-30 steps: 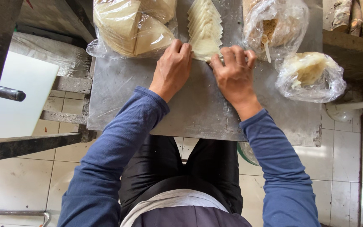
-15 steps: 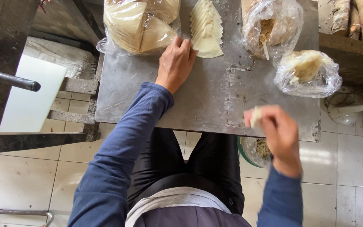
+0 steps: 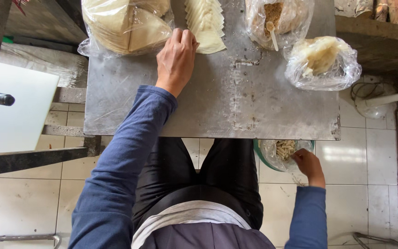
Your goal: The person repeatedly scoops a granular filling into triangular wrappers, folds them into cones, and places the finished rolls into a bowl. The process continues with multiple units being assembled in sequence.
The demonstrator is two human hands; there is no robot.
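On metal table (image 3: 208,110) | left hand (image 3: 176,60) touching wrappers (image 3: 206,23); right hand (image 3: 307,163) (below) at bowl (image 3: 282,152)

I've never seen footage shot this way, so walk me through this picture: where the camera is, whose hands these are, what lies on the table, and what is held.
The camera sits on a person's head and looks straight down. Both blue-sleeved arms are that person's own. The left hand rests on the metal table, touching a fanned stack of thin pale wrappers. The right hand reaches below the table edge into a bag-lined bowl of small rolled pieces; whether it grips anything is hidden. Also on the table: a bag of wrappers, a bag of brown filling with a spoon, and another bag.
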